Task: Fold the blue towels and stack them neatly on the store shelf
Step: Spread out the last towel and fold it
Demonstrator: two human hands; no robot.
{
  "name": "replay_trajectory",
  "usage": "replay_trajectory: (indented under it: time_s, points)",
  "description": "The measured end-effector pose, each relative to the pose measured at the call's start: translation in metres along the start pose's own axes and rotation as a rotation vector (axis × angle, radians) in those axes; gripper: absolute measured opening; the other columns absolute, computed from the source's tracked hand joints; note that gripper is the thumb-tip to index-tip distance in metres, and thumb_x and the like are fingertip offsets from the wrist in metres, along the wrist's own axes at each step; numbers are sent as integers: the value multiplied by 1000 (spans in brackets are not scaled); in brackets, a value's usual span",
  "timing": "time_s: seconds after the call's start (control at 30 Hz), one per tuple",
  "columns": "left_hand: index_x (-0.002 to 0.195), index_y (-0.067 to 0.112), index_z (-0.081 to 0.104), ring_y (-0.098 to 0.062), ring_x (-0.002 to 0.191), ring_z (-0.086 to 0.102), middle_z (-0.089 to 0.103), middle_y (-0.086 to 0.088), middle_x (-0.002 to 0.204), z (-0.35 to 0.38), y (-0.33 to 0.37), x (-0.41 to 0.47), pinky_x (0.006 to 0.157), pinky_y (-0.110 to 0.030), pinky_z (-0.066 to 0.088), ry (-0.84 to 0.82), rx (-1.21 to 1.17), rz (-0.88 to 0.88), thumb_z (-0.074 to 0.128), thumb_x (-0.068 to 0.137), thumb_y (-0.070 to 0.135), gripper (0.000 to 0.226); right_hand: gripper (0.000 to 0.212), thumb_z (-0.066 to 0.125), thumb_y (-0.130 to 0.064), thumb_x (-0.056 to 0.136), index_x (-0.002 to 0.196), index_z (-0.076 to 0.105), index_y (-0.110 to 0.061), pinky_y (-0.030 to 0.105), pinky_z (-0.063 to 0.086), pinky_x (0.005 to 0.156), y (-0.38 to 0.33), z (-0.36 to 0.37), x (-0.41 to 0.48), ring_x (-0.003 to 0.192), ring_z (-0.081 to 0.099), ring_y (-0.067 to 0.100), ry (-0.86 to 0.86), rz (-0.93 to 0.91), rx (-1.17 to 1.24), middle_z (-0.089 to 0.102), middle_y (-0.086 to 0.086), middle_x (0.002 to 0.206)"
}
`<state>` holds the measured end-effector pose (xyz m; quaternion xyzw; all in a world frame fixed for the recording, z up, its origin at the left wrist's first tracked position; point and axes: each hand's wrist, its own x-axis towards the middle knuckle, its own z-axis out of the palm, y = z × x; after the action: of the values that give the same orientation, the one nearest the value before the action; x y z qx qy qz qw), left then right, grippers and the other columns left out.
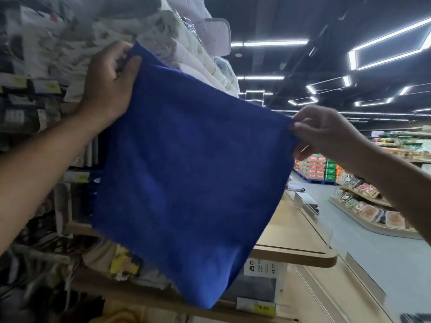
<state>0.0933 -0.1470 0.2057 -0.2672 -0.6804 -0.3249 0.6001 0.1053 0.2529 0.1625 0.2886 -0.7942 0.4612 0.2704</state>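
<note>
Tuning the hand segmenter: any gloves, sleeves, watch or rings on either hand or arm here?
Nothing worn is in view. The left hand and right hand are bare: no gloves, no rings that show. The left forearm and right forearm are bare to the frame edges, with no sleeve, watch or wristband. No markings visible.

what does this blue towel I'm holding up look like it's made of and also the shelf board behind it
The blue towel: soft cloth, likely microfibre or terry; matte, finely napped face, hanging limp below its held corners. The shelf board: wood or wood-look laminate, I cannot tell which; pale tan, smooth, low sheen, with a rounded darker edge.
</note>
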Motion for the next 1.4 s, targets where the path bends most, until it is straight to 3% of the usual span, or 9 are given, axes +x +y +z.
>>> replay_trajectory:
  time_s: [0.17, 0.33, 0.43, 0.63, 0.8, 0.9, 1.07, 1.23, 1.4]
  points:
    - [95, 29, 61, 12, 80, 61, 70, 24, 85, 9, 10, -2, 76, -10, 46, -196, -267, -175, 48, 106, 17, 22, 18, 77, -23, 87, 100, 73, -11, 23, 55, 58, 21, 27, -39, 68, 71, 16, -711, 201, -126, 75, 6, 89]
    - [103, 38, 73, 1, 99, 67, 74, 15, 105, 8, 12, 8, 87, -17, 52, -653, -364, -171, 58, 98, 46, 18, 12, 76, -28, 89, 99, 72, -22, 17, 49, 58, 37, 79, -65, 61, 67, 6, -851, 203, -318, 74, -14, 89]
    - [112, 43, 69, -8, 108, 63, 71, 11, 114, 9, -6, 19, 102, -40, 47, -696, -213, -162, 64, 83, 71, 40, 22, 79, -43, 80, 96, 72, -29, 35, 56, 85, 37, 104, -68, 88, 67, 7, -780, 169, -341, 67, -13, 110]
    - [130, 15, 60, -32, 112, 64, 64, -17, 127, 8, -70, 29, 90, -33, 56, -601, -241, -225, 57, 103, 42, 38, 30, 80, -37, 85, 109, 78, -19, 43, 39, 114, 12, 158, -85, 133, 48, 2, -581, -26, 178, 50, -16, 144]
    - [135, 17, 59, -28, 114, 66, 64, -18, 131, 3, -87, 30, 90, -34, 58, -558, -193, -255, 56, 103, 43, 41, 30, 71, -9, 92, 115, 68, 9, 58, 49, 105, 2, 192, -91, 108, 64, 27, -625, 48, 554, 68, 24, 125]
    - [132, 25, 63, -22, 114, 69, 70, -3, 127, -3, -67, 19, 92, -41, 56, -535, -213, -313, 61, 97, 54, 46, 22, 72, -12, 92, 105, 71, 6, 40, 56, 85, 2, 193, -98, 93, 65, 24, -657, 104, 643, 73, 12, 105]
    - [106, 32, 67, 6, 89, 63, 70, 21, 98, 5, -8, -15, 79, -14, 50, -424, -243, -47, 55, 104, 34, 12, 25, 69, -28, 93, 91, 72, -3, 43, 56, 80, -1, 202, -123, 99, 66, 19, -241, -194, 122, 62, -3, 118]
    - [103, 22, 60, 7, 78, 57, 64, 19, 87, 22, 0, -48, 71, -16, 43, -312, -197, 14, 47, 106, 13, 16, 17, 64, -39, 89, 80, 58, -26, 38, 48, 84, -19, 233, -154, 107, 56, 20, 0, -460, -284, 53, -4, 135]
    - [103, 33, 62, 6, 79, 57, 65, 21, 90, 25, -4, -59, 71, -14, 43, -320, -160, 6, 48, 105, 16, 22, 16, 56, -40, 92, 98, 61, -26, 38, 42, 68, -20, 261, -164, 84, 50, 24, 54, -491, -468, 52, -2, 99]
